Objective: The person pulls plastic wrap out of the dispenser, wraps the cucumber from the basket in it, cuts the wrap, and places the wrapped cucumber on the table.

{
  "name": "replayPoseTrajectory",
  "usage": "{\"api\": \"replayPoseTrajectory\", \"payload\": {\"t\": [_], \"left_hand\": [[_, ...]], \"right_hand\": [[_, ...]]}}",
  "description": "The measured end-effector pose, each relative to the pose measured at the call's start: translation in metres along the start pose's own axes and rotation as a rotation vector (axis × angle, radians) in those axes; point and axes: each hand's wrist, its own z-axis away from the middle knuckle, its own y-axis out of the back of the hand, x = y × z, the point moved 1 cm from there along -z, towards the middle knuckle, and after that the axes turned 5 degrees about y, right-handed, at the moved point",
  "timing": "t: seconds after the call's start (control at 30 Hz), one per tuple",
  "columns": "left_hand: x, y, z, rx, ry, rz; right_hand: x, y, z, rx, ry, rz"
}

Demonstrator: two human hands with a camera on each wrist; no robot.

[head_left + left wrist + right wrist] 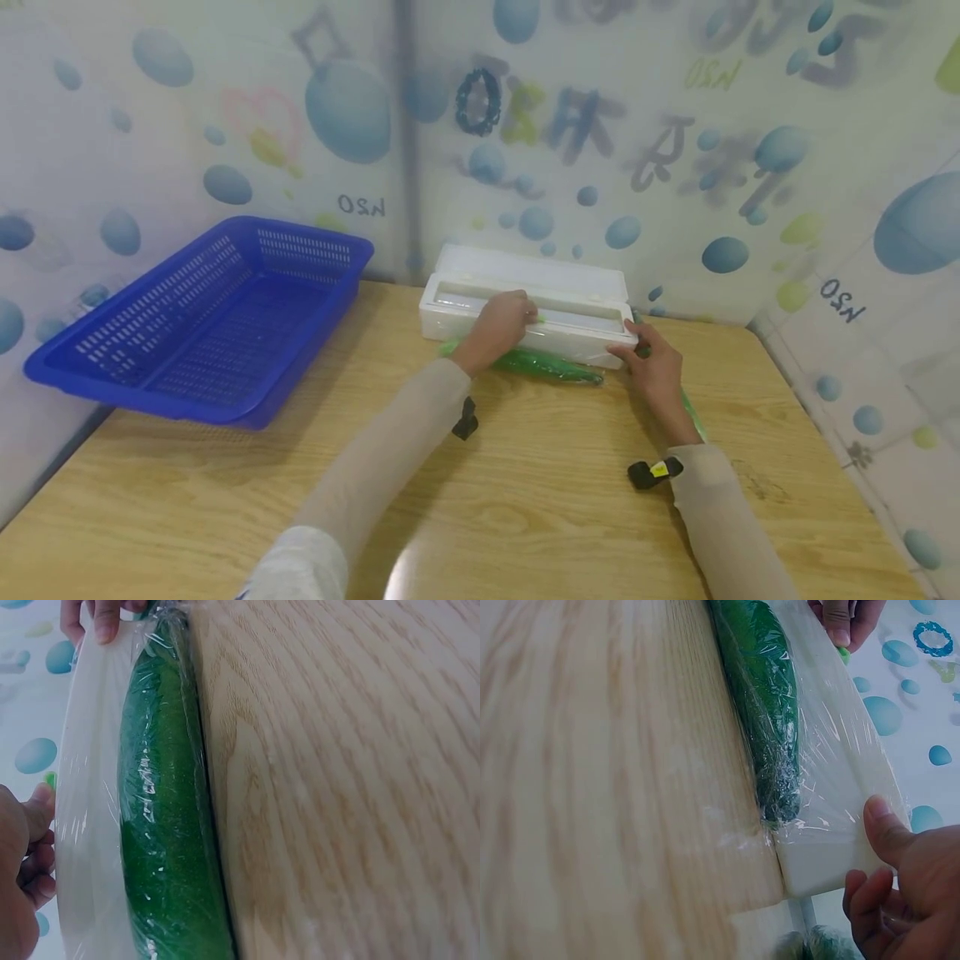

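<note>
A white cling film dispenser box (pixel 480 327) stands at the back of the table with its lid (pixel 532 271) raised. In front of it lies a green cucumber (pixel 169 817) under clear cling film (pixel 832 772), which stretches up over the box's front wall. My left hand (pixel 501 325) is at the box's front rim, thumb and finger pinching a small green slider (pixel 844 655). At the right end, my right hand (pixel 658 373) grips the box corner, thumb on the front and fingers round the end.
A blue plastic basket (pixel 270 379) stands at the left. Beyond the box's right end, partly hidden by my right hand, lies another green wrapped thing (pixel 829 945). A bubble-patterned wall covering (pixel 480 192) rises behind the wooden table (pixel 540 500).
</note>
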Motion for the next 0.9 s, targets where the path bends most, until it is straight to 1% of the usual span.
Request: {"api": "replayPoseTrajectory", "payload": {"t": [0.17, 0.3, 0.4, 0.57, 0.73, 0.9], "left_hand": [[-0.006, 0.005, 0.003, -0.009, 0.014, -0.027], [-0.012, 0.009, 0.007, 0.004, 0.032, -0.033], [-0.017, 0.012, 0.009, 0.015, 0.033, -0.028], [-0.027, 0.016, 0.013, 0.044, 0.021, -0.012], [-0.040, 0.019, 0.017, 0.083, 0.034, -0.003], [-0.048, 0.023, 0.020, 0.085, 0.041, -0.013]], "right_hand": [[-0.001, -0.002, 0.000, 0.006, 0.012, -0.008], [-0.003, -0.003, -0.001, 0.009, 0.029, -0.001], [-0.004, -0.002, 0.000, 0.010, 0.033, 0.001], [-0.003, -0.001, 0.000, 0.001, 0.015, -0.001], [-0.001, 0.000, 0.000, 0.001, 0.007, 0.017], [-0.001, 0.001, 0.000, -0.008, -0.006, 0.012]]}}
